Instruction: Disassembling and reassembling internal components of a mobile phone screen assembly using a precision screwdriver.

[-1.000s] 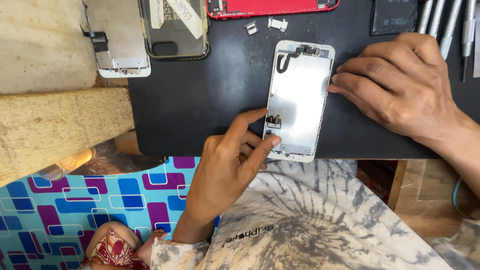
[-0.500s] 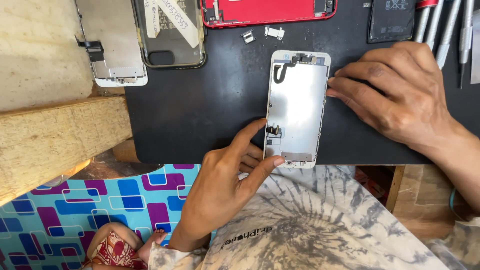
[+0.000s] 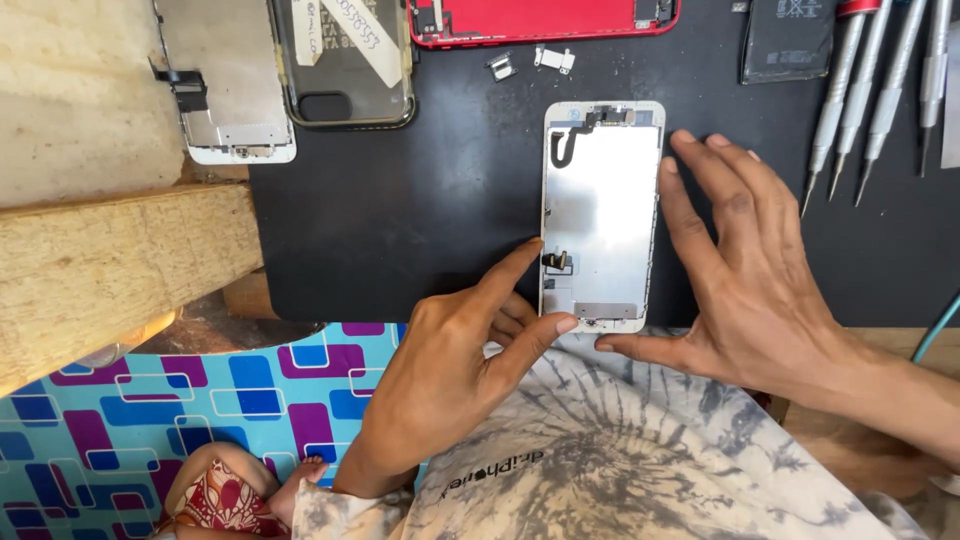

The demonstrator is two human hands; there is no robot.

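A white phone screen assembly [image 3: 603, 215] lies back-side up on a black mat [image 3: 420, 220], its metal shield plate and small flex cables showing. My left hand [image 3: 465, 365] pinches its lower left corner between index finger and thumb. My right hand [image 3: 745, 275] lies flat with fingers spread along the assembly's right edge, thumb at its bottom edge.
At the mat's far edge lie a red phone body [image 3: 540, 20], two small metal brackets [image 3: 530, 62], a battery [image 3: 790, 40], several screwdrivers [image 3: 880, 90], a clear case [image 3: 345, 60] and another screen back [image 3: 220, 80]. A wooden plank [image 3: 110, 280] lies left. A patterned floor mat [image 3: 200, 400] shows below.
My right hand has shifted from resting above the assembly's right side to lying spread along its right edge with the thumb under it. The left hand keeps its pinch at the lower left corner.
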